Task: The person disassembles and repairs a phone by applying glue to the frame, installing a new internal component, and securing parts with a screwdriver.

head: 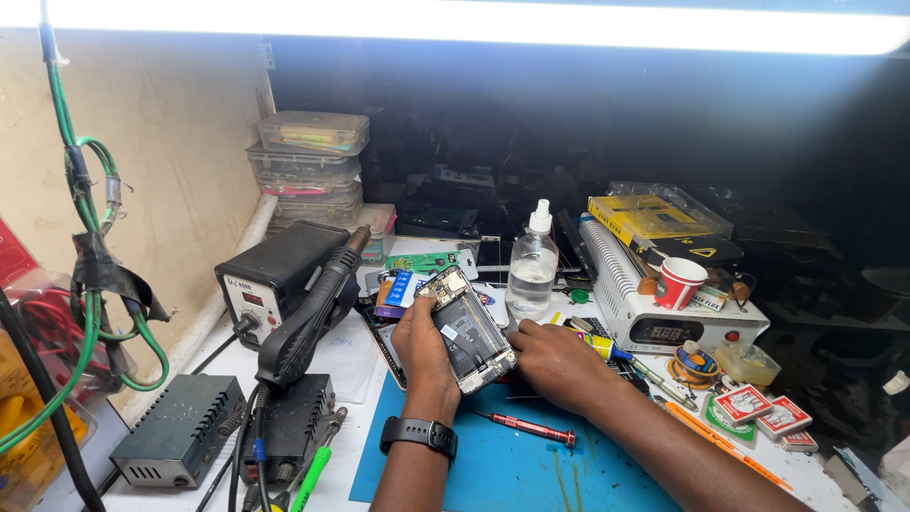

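Note:
An opened smartphone (466, 329) with its back cover off shows its battery and circuit board. It is tilted up above the blue work mat (512, 465). My left hand (424, 349), with a black watch on the wrist, grips the phone along its left edge. My right hand (555, 358) touches the phone's lower right corner, fingers curled against it. A red-handled screwdriver (526, 428) lies on the mat just below both hands.
A hot-air station (275, 270) with its black handpiece (313, 318) stands at the left, above grey boxes (175, 431). A clear liquid bottle (533, 265), a white heating unit (664, 318), a red cup (679, 283), stacked plastic boxes (308, 166) and small parts ring the mat.

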